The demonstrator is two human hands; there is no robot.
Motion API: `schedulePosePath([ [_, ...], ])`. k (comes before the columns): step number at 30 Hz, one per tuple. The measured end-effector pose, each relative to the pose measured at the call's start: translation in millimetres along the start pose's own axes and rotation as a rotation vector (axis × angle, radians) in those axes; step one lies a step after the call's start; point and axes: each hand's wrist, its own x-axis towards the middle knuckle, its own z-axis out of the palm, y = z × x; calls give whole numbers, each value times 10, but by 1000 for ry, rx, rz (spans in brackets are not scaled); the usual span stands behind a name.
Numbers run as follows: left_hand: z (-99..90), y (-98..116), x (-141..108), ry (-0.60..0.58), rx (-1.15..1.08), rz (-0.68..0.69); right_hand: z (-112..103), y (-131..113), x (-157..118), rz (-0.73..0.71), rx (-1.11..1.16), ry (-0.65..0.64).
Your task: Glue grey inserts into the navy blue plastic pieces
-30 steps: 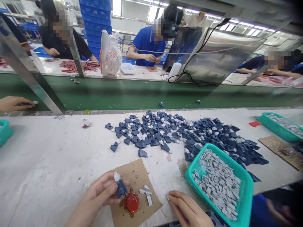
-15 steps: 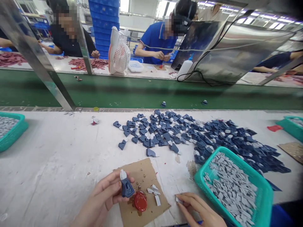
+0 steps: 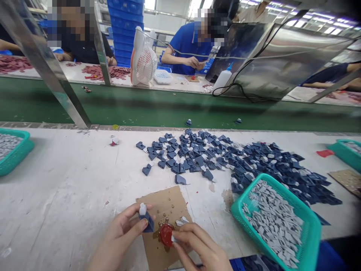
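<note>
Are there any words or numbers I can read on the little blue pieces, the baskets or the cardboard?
None can be read. The blue piece in the left hand, the teal basket, the cardboard and the red cap by the right hand show no legible writing.

left hand (image 3: 124, 229): grips blue part (image 3: 146, 222) | right hand (image 3: 197, 244): fingertips at red cap (image 3: 166, 234)

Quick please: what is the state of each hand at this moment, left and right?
Left hand: closed on a dark blue part with a white tip.
Right hand: fingertips at the red cap on the cardboard, pinching a small grey piece.
</note>
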Motion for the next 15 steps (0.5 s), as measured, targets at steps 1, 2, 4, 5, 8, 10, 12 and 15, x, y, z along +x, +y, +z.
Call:
schedulePosePath([
  [1, 13, 7, -9, -2, 9, 16, 18, -5, 12, -15, -11, -13],
  [2, 24, 12, -13, -9, 14, 31, 28, -9, 22, -24, -23, -31],
  [4, 35, 14, -11, -32, 9, 59, 29, -18, 40, -20, -52, -75],
  [5, 35, 10, -5, -46, 3, 72, 24, -22, 47, -15, -61, -96],
  [8, 22, -17, 15, -77, -3, 101, 8, -32, 60, 2, -65, -123],
  [10, 14, -34, 22, -82, 3, 106, 4, -36, 68, 8, -60, -134],
  [12, 13, -44, 21, -74, 15, 105, 5, -42, 77, 9, -60, -148],
  [15, 24, -43, 11, -45, 34, 90, 1, -63, 92, 14, -59, -154],
])
